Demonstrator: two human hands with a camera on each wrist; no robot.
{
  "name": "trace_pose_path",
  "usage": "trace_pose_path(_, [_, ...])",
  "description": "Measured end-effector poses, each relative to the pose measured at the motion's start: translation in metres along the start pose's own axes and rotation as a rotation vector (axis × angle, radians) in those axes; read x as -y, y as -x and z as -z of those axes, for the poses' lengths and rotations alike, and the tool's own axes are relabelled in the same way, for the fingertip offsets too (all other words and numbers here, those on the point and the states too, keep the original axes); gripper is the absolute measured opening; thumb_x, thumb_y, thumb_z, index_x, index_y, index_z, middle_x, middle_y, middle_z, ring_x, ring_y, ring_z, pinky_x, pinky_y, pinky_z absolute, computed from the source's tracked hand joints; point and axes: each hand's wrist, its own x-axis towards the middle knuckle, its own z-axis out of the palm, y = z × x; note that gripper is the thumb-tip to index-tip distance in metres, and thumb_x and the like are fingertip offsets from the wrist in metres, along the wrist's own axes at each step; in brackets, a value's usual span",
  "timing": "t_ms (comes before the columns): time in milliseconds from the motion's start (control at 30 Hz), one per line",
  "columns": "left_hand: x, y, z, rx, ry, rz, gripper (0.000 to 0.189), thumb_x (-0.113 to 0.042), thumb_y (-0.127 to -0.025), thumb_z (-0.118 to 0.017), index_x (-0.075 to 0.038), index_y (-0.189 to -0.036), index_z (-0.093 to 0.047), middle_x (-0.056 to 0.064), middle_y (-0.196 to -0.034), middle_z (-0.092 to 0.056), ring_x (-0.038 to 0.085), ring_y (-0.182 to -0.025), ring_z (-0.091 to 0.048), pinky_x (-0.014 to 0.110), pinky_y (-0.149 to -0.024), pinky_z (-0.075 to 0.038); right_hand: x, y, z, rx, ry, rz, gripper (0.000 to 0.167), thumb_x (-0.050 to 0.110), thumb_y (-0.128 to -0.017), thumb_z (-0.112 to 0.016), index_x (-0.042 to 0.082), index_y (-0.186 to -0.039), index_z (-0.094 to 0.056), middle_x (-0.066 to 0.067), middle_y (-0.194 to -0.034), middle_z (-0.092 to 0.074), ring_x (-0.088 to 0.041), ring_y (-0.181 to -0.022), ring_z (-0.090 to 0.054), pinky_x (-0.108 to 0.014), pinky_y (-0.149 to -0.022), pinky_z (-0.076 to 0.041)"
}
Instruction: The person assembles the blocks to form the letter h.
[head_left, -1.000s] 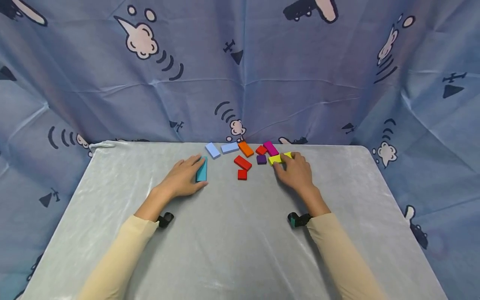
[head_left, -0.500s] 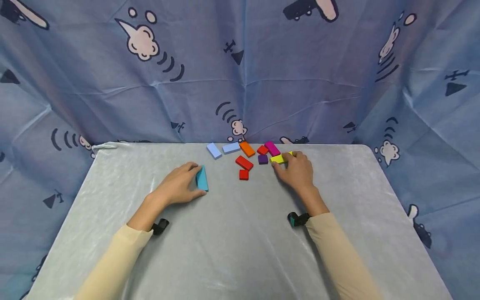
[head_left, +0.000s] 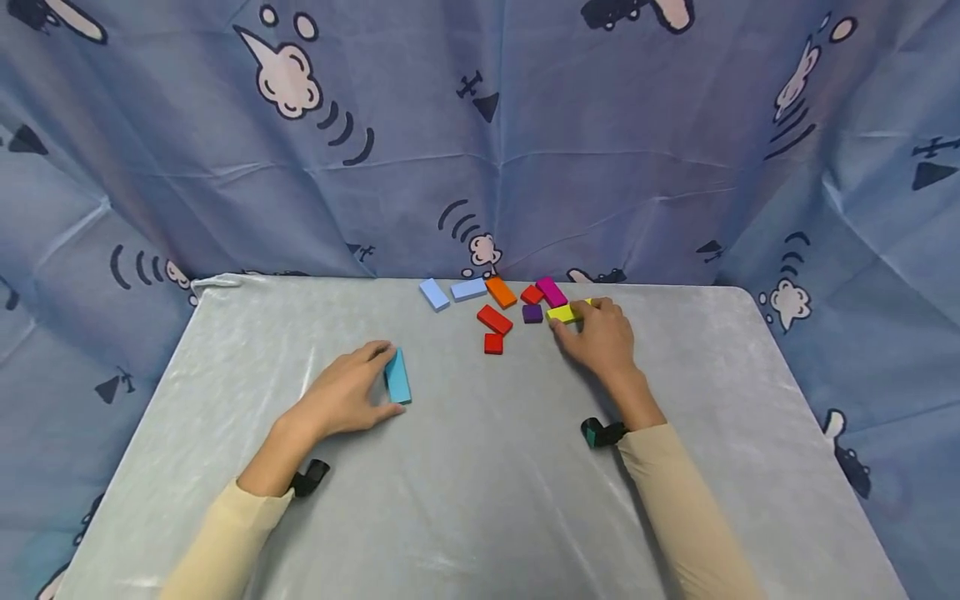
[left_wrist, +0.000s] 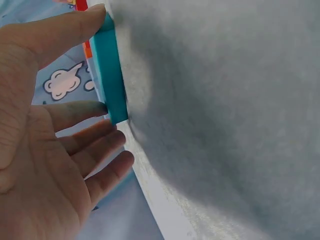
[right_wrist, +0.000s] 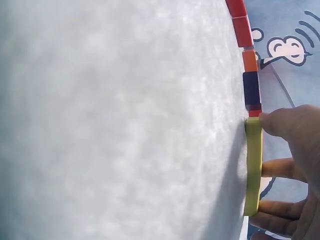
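Turquoise block (head_left: 398, 377), one: pinched lengthwise between thumb and fingertips of the left hand (head_left: 345, 392), toward the left of the worktop (head_left: 465, 500), apart from all the rest. Yellow block (right_wrist: 253, 165), one: pinched end to end in the right hand (head_left: 602, 337), just beside the purple block (head_left: 532, 314). Also, toward the worktop's far edge: pale blue blocks (head_left: 469, 289), two; orange block (head_left: 500, 292), one; magenta block (head_left: 551, 292), one; red blocks (head_left: 495, 319), three.

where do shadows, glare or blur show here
Head view: pale glints on the cloth, shadow beside the right sleeve; left wrist view: broad dark shadow near the turquoise block; right wrist view: cloth bright and blurry, shadow beside the yellow block.
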Motion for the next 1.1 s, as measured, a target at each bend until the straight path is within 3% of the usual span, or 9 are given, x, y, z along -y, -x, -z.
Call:
trace_pose_path(367, [-0.006,0.013,-0.004,-0.004,0.019,0.012,0.092,-0.046,-0.088,-0.085,0.001,-0.157,-0.047,0.018,-0.157,-0.053,0.038,-0.143,-0.057,0.055,-0.113,-0.052,0.005,-0.004,0.007,0.036,0.077,0.048,0.059,0.047,-0.098,-0.07,0.0,-0.132,-0.072,-0.031,-0.131,-0.069,-0.048,-0.116,-0.067,-0.06,-0.095,-0.059])
trace_pose_path(767, [-0.025,0.054,-0.024,-0.034,0.019,-0.018,0.091,-0.048,-0.083,-0.089,-0.002,-0.154,-0.053,0.012,-0.152,-0.058,0.032,-0.138,-0.061,0.05,-0.108,-0.057,-0.001,0.002,0.005,0.05,0.075,0.056,0.057,0.044,-0.096,-0.073,-0.001,-0.131,-0.073,-0.031,-0.127,-0.07,-0.046,-0.111,-0.067,-0.059,-0.09,-0.061])
trace_pose_path(1100, [-0.045,0.077,-0.032,-0.024,0.009,-0.086,0.094,-0.051,-0.082,-0.089,-0.004,-0.155,-0.051,0.008,-0.153,-0.058,0.026,-0.138,-0.062,0.044,-0.11,-0.056,0.001,-0.005,0.006,0.021,0.081,0.074,0.054,0.043,-0.096,-0.073,0.0,-0.128,-0.075,-0.034,-0.122,-0.071,-0.047,-0.106,-0.069,-0.059,-0.09,-0.06])
